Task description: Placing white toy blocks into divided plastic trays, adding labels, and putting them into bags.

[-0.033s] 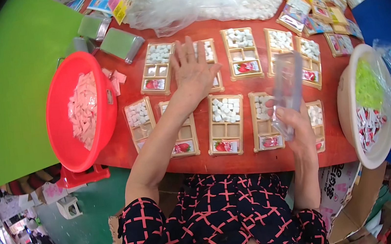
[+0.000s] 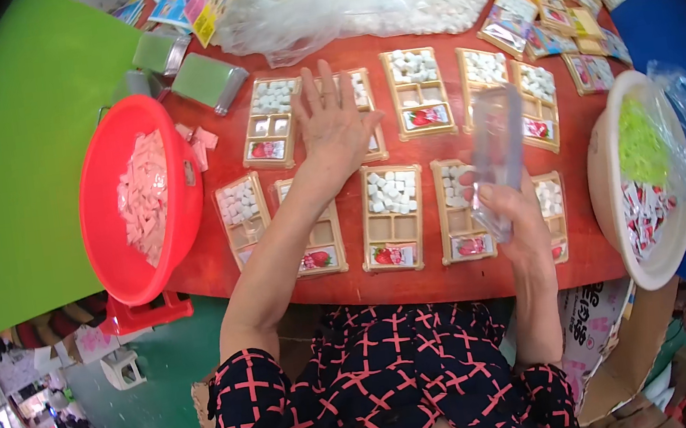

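Note:
My left hand (image 2: 336,133) lies flat with its fingers stretched out over a tan compartment tray (image 2: 374,139) in the back row, hiding much of it. In my right hand (image 2: 514,207) is a clear plastic box (image 2: 494,142), long and tilted upright above the trays on the right. Beneath it, a front-row tray (image 2: 454,221) is partly covered. Several such trays stand in two rows, each with white cubes (image 2: 392,192) in its large compartment. Where visible, a small strawberry-printed sachet (image 2: 393,255) fills the lower compartment; the two small middle ones look bare in the front centre tray.
A red basin (image 2: 99,237) of pink sachets stands at the left, beside stacked clear boxes (image 2: 208,80). On the right sits a cream basin (image 2: 604,188) with green pieces and sachets. A plastic bag (image 2: 275,28) of white cubes and printed packs (image 2: 513,25) line the far side.

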Demonstrator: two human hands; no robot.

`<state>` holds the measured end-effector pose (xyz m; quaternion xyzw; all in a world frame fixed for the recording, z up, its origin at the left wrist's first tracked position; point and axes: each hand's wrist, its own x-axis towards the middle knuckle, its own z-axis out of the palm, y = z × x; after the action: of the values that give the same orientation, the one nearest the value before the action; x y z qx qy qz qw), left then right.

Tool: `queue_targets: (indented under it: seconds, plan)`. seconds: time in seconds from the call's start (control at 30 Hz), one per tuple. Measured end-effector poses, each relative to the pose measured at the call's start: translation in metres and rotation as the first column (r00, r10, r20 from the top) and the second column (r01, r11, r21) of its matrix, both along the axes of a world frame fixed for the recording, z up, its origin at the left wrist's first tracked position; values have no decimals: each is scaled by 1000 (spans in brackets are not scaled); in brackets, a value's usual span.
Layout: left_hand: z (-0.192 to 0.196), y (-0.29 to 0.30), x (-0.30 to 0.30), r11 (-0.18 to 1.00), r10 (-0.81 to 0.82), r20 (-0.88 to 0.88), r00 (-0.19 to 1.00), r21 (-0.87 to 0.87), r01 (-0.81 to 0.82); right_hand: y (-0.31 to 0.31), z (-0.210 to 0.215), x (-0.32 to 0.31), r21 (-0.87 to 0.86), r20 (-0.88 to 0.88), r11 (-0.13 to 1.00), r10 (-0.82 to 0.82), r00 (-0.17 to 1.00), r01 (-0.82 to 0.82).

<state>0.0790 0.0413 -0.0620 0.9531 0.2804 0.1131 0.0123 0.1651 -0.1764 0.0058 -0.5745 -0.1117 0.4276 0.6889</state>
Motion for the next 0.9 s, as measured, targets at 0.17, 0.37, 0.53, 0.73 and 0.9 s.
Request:
queue_targets:
  seconds: [0.17,0.37,0.53,0.73,0.9]
  plan:
    - [66,-40,1,855,-93,387,918,-441,272,5,9,-2,-21,27,1000,6,1000,-5]
    - [77,-87,-5,-201,193,433,881,-861,467,5,5,-12,62,-28,987,151,988,-149]
    - [66,-93,-12,-264,298,417,859,-829,494,1,0,-12,74,-81,976,208,975,-202]
    - [67,-103,-9,-278,350,414,840,-811,515,-7,-8,-5,138,-148,965,241,959,-221]
    - [69,-106,-7,-295,344,391,853,-818,494,-7,-6,-4,145,-149,965,238,960,-217]
